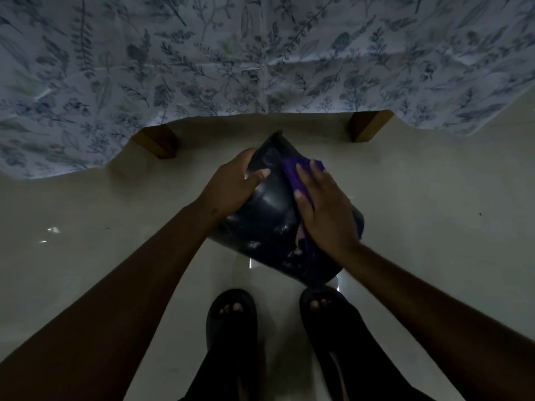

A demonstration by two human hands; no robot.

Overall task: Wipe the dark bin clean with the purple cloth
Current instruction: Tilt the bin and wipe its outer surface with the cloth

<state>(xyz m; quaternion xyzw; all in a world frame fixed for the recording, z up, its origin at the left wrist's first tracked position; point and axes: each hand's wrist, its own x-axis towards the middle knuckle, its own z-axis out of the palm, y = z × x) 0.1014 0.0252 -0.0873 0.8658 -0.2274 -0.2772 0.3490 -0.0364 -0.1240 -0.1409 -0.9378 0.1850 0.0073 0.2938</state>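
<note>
The dark bin [272,215] is tipped over and held above the pale floor, with whitish smears on its lower side. My left hand [231,186] grips its left wall, thumb across the top. My right hand [324,209] lies flat on the bin's right side and presses the purple cloth [292,175] against it. Cloth shows beyond my fingertips and under my palm; the rest is hidden by the hand.
A table draped in a white cloth with blue leaf print [260,59] fills the top of the view, with two wooden legs [159,143] [367,125] showing below its hem. My feet in dark sandals [231,316] stand on the glossy floor [434,212] below the bin.
</note>
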